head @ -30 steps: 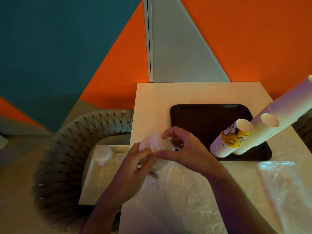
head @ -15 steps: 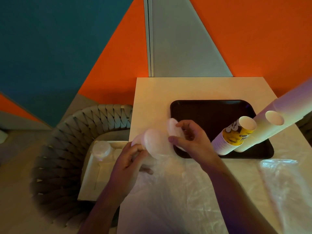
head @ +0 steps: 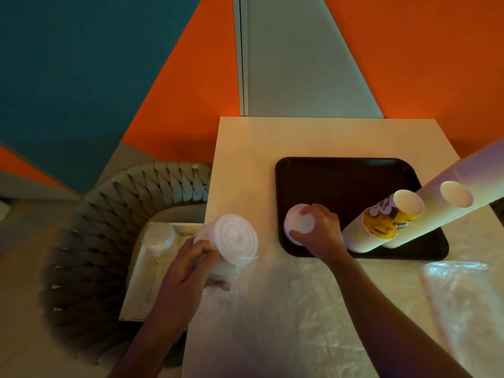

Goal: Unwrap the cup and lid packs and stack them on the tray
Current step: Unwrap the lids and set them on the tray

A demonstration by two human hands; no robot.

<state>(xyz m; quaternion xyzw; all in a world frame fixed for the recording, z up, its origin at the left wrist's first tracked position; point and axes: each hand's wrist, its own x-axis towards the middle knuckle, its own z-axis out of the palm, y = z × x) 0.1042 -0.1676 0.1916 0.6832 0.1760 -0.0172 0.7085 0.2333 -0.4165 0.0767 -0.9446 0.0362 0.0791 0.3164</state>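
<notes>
Nearest you, crinkled clear plastic wrap (head: 313, 309) covers the front of the pale square table (head: 245, 165), running from 6 o'clock out toward 4 o'clock.

At about 8 o'clock, your left hand (head: 182, 274) grasps a sleeve of translucent white plastic lids (head: 231, 241) at the table's left edge; the fingers curl around the sleeve's lower part, and its ribbed round top faces up toward you.

Beside that hand, off the table at 9 o'clock, a flat pale cardboard box (head: 147, 274) lies on the seat of a grey woven chair (head: 90, 227); a second wrapped pack of white lids (head: 159, 236) rests at the box's far end.

At centre, your right hand (head: 319, 233) reaches over the near-left corner of the dark brown rectangular plastic tray (head: 341, 181). Thumb and fingers are curled around a small stack of white lids (head: 298, 223) held at that corner; whether the stack touches the tray floor cannot be told.

At 2 o'clock on the tray's near-right part stands a stack of yellow-printed paper cups (head: 381, 225), with a tall column of plain white paper cups (head: 450, 203) just beside it; both appear to lean rightward in this wide-angle view.

At 12 o'clock, an orange, grey and teal panelled wall (head: 300, 64) closes the scene.
</notes>
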